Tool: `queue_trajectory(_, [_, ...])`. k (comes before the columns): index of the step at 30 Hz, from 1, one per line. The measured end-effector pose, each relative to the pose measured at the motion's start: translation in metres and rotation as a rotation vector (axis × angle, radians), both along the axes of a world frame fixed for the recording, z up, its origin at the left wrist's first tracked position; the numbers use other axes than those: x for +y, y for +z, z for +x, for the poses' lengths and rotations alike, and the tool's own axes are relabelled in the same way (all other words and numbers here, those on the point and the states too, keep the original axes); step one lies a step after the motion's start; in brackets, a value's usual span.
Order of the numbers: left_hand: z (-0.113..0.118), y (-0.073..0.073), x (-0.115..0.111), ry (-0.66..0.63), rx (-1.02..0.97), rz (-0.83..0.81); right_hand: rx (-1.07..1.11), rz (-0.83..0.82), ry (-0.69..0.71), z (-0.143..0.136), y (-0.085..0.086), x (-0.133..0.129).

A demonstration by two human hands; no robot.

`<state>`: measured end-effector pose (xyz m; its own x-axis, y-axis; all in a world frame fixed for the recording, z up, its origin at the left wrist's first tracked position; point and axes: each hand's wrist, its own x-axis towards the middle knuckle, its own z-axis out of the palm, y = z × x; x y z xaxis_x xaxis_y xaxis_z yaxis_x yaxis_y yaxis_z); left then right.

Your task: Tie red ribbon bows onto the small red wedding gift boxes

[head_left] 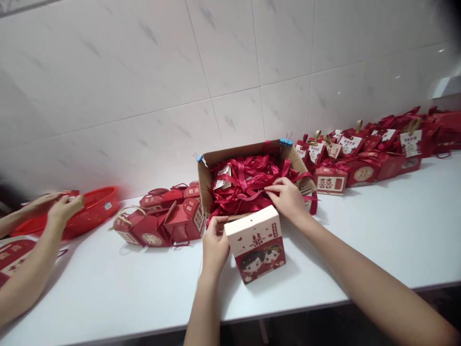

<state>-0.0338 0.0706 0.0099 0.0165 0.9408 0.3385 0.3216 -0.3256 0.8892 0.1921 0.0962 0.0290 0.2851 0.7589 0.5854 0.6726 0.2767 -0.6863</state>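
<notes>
A white-and-red gift box (256, 247) printed with two cartoon figures is upright on the table in front of me. My left hand (215, 247) is closed at its upper left edge, thumb against the side and the other fingertips partly hidden behind it. Just behind stands an open cardboard carton (206, 192) filled with tangled red ribbons (248, 175) and a white tag (222, 177). Over the carton's front right part, my right hand (287, 198) pinches a red ribbon (257, 196) between thumb and fingers.
Several red gift boxes (151, 226) sit left of the carton. More boxes with ribbons and tags (363, 168) line the wall on the right. At the left, a co-worker's hands (65, 209) hold a small red item over a red basin (104, 199). Blue binder clips (286, 142) grip the carton's rim.
</notes>
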Motion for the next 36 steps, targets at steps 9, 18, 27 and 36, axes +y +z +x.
queue_trajectory(9, [-0.006,-0.003,0.008,0.024,-0.129,0.055,1.246,0.114,0.927,0.018,0.022,-0.021])
queue_trajectory(18, [0.005,0.04,-0.042,0.168,-0.2,0.421,1.169,-0.065,1.15,0.008,0.027,-0.041])
queue_trajectory(27, [0.004,0.043,-0.05,0.1,0.093,0.422,1.233,-0.085,1.022,0.004,0.022,-0.039])
queue_trajectory(36, [0.012,0.027,-0.033,-0.153,-0.185,0.116,1.119,0.018,0.796,-0.015,0.009,-0.031])
